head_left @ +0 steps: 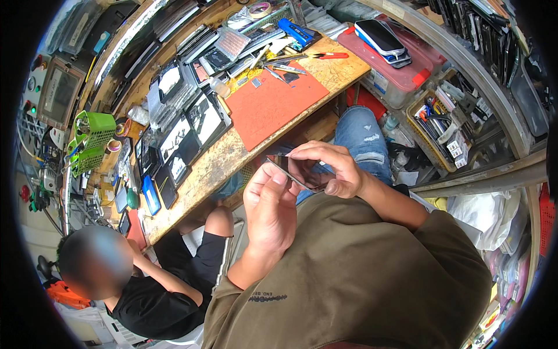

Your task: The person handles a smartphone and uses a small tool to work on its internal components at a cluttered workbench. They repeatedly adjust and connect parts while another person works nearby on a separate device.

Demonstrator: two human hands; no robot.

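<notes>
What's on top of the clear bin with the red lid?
A dark-screened phone tops a stack on the red lid, with something blue-edged showing beneath it. The rest of that lower layer and the lid under it are covered.

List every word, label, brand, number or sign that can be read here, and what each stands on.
Olive-brown shirt: dark lettering on its front, not copied here.
Brown-framed panel: lettering on its face, not copied here.
White boxes in the yellow basket: print too small to read.
Dark phone-like device: no text visible.
</notes>
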